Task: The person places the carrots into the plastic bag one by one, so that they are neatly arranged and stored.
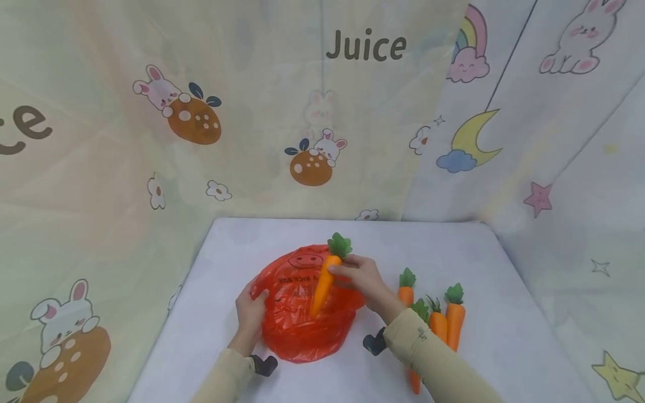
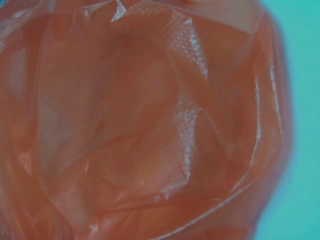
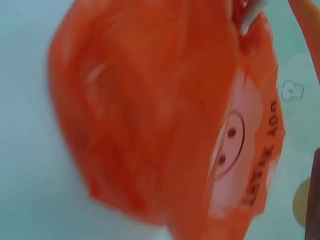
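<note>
A red plastic bag (image 1: 302, 336) with printed lettering and a pig's snout on it lies spread in the middle of the table in the head view. Its left edge is gripped by my left hand (image 1: 250, 313). Over the bag, my right hand (image 1: 364, 280) pinches an orange carrot (image 1: 322, 285) with a green leafy top, just below the leaves. The carrot slants, tip down and to the left. In the left wrist view the crumpled bag (image 2: 135, 115) hides the left fingers. The right wrist view shows the bag (image 3: 145, 115) blurred, with the carrot (image 3: 307, 25) at the upper right corner.
Several more carrots (image 1: 456, 322) lie on the right of the white table (image 1: 484, 268), partly covered by the right sleeve (image 1: 428, 347). Printed cloth (image 1: 252, 157) hangs behind the table and along both sides. Black devices (image 1: 264, 365) sit at both wrists.
</note>
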The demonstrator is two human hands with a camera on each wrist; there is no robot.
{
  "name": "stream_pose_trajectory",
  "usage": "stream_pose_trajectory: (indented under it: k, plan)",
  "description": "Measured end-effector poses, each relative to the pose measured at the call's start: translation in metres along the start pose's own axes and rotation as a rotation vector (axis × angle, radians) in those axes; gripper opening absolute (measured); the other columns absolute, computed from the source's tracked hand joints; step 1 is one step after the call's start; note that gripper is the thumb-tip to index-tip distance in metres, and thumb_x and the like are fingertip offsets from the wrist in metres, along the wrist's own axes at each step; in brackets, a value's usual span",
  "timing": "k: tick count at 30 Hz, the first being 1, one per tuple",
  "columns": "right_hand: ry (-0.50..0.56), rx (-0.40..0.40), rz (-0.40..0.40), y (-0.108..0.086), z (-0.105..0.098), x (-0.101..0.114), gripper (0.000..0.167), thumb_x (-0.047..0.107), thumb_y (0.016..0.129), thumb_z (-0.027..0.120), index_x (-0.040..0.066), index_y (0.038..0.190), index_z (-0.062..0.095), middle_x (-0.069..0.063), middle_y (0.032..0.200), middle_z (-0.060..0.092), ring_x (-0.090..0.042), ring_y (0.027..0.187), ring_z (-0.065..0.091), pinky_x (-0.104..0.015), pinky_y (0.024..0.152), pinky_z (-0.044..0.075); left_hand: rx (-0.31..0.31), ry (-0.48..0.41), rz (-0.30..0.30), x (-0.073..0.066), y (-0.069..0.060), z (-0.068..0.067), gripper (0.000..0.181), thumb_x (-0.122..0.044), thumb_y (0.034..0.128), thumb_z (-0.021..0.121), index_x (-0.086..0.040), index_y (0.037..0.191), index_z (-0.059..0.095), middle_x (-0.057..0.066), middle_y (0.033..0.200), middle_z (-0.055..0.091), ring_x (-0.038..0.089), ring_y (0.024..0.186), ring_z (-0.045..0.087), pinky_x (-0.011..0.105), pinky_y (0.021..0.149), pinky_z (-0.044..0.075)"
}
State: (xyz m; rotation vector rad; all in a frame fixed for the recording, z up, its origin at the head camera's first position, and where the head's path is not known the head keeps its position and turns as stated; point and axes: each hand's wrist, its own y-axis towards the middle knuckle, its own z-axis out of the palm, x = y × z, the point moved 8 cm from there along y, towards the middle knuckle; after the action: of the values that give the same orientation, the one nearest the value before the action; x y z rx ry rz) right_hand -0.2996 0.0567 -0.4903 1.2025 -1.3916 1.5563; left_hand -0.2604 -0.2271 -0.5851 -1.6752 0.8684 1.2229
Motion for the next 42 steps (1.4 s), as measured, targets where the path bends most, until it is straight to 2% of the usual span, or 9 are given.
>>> stream_pose_trajectory:
  k: [3, 6, 13, 15, 19, 30, 36, 42]
  plan:
    - [0.080, 0.012, 0.005, 0.011, 0.016, 0.001, 0.068, 0.033, 0.087, 0.082, 0.003, 0.142, 0.054, -0.015, 0.131, 0.062, -0.029, 0.112, 0.066, -0.047, 0.095, 0.054, -0.004, -0.004, -0.012, 0.001, 0.000, -0.001, 0.052, -0.015, 0.1032, 0.059, -0.011, 0.153, 0.043, 0.011, 0.151, 0.049, 0.034, 0.136, 0.046, 0.050, 0.111, 0.040]
    - [0.114, 0.000, 0.015, 0.021, 0.028, -0.004, 0.068, 0.033, 0.088, 0.081, 0.004, 0.143, 0.054, -0.015, 0.133, 0.060, -0.030, 0.111, 0.067, -0.044, 0.092, 0.056, -0.009, -0.004, -0.017, 0.001, 0.001, -0.002, 0.052, -0.017, 0.1038, 0.058, -0.012, 0.153, 0.043, 0.010, 0.150, 0.049, 0.033, 0.135, 0.047, 0.049, 0.109, 0.042]
    - [0.056, -0.003, 0.034, 0.034, 0.052, -0.027, 0.065, 0.038, 0.089, 0.079, 0.009, 0.142, 0.054, -0.011, 0.132, 0.060, -0.030, 0.110, 0.066, -0.049, 0.098, 0.052, -0.007, 0.005, -0.040, 0.004, 0.002, -0.001, 0.050, -0.019, 0.1042, 0.058, -0.013, 0.152, 0.044, 0.009, 0.149, 0.050, 0.033, 0.135, 0.048, 0.048, 0.109, 0.042]
    - [0.053, 0.009, 0.026, 0.037, 0.060, -0.032, 0.062, 0.035, 0.090, 0.078, 0.006, 0.139, 0.055, -0.012, 0.131, 0.060, -0.029, 0.108, 0.066, -0.051, 0.098, 0.052, 0.000, 0.000, -0.046, 0.004, 0.002, 0.001, 0.050, -0.019, 0.1042, 0.057, -0.014, 0.152, 0.044, 0.008, 0.149, 0.050, 0.032, 0.135, 0.048, 0.048, 0.108, 0.042]
    - [0.068, 0.031, 0.027, 0.044, 0.073, -0.040, 0.057, 0.029, 0.091, 0.078, 0.003, 0.137, 0.056, -0.014, 0.128, 0.060, -0.028, 0.106, 0.067, -0.046, 0.095, 0.054, 0.021, -0.029, -0.055, 0.005, 0.003, 0.004, 0.049, -0.019, 0.1039, 0.058, -0.017, 0.152, 0.045, 0.005, 0.147, 0.052, 0.030, 0.135, 0.049, 0.046, 0.108, 0.043]
    - [-0.047, -0.031, 0.136, 0.054, 0.092, -0.068, 0.064, 0.029, 0.086, 0.083, 0.002, 0.136, 0.052, -0.013, 0.120, 0.061, -0.027, 0.092, 0.069, -0.043, 0.085, 0.059, 0.050, -0.038, -0.056, 0.010, 0.001, 0.010, 0.047, -0.022, 0.1030, 0.060, -0.021, 0.149, 0.048, 0.003, 0.143, 0.055, 0.030, 0.131, 0.052, 0.047, 0.104, 0.046]
    - [-0.090, -0.035, 0.147, 0.061, 0.099, -0.074, 0.058, 0.026, 0.088, 0.081, 0.002, 0.133, 0.053, -0.013, 0.116, 0.062, -0.026, 0.089, 0.069, -0.040, 0.081, 0.061, 0.066, -0.062, -0.055, 0.011, 0.001, 0.011, 0.045, -0.022, 0.1034, 0.059, -0.022, 0.148, 0.049, 0.001, 0.141, 0.056, 0.029, 0.128, 0.054, 0.046, 0.101, 0.049]
    - [-0.153, -0.053, 0.133, 0.069, 0.101, -0.076, 0.053, 0.022, 0.090, 0.080, 0.001, 0.131, 0.055, -0.012, 0.110, 0.064, -0.025, 0.082, 0.068, -0.039, 0.077, 0.062, 0.088, -0.073, -0.022, 0.009, 0.001, 0.011, 0.044, -0.020, 0.1040, 0.057, -0.021, 0.148, 0.050, 0.003, 0.141, 0.057, 0.030, 0.128, 0.055, 0.047, 0.101, 0.049]
